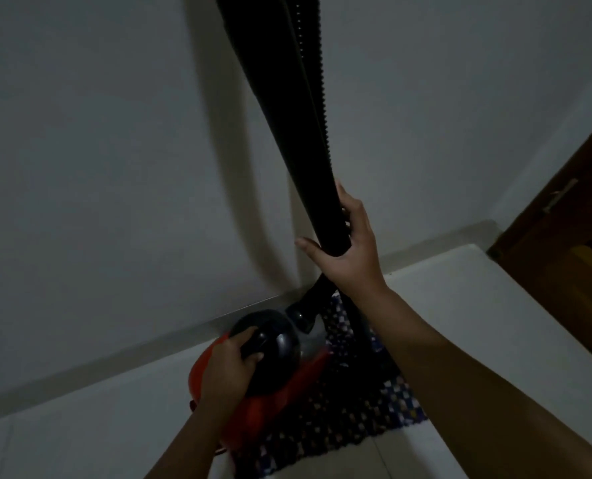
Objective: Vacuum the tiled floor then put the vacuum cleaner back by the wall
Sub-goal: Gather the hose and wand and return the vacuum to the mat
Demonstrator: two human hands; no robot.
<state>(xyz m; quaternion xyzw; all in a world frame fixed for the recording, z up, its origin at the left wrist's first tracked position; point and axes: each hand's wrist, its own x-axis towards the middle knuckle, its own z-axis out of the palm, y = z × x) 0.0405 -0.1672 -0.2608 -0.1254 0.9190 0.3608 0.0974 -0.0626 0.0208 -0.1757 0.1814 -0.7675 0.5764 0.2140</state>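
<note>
The vacuum cleaner's red and black body [280,354] is low in the view, close to the white wall [114,167] and partly over a patterned mat. My left hand [228,364] grips the black handle on top of the body. A black tube with a ribbed hose [298,115] rises from the body up past the top of the frame, along the wall. My right hand [346,243] holds that tube at its lower part, thumb on the left side and fingers curled behind it. The light is dim.
A dark mat [349,430] with small light checks lies on the pale tiled floor [80,430]. A grey skirting strip [121,361] runs along the wall's foot. A brown wooden door [564,236] with a metal handle stands at the right, past a wall corner.
</note>
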